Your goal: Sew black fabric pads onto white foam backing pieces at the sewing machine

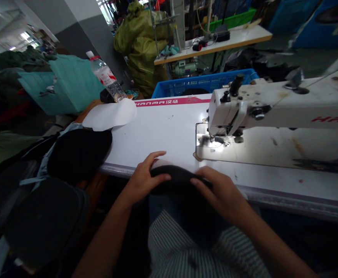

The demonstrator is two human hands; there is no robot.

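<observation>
Black, curved, soft-looking fabric piece [176, 178]: held at the near edge of the white, smooth-topped counter [154, 133]. Fingers of left hand [142, 179] and right hand [222, 191] pinch its two ends. Risk, judged: one slack grip could let it slide lapward. White metal sewing machine [250, 110] beyond, right; white, rounded, flat pieces [107, 116] far left, apart.

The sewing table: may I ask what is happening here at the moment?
A person's left hand and right hand hold a black piece at the front edge of the white table. This piece is apart from the sewing machine, which stands to the right. At the table's left end lies a white piece, with a plastic bottle behind it. More dark pieces are at the left.
</observation>
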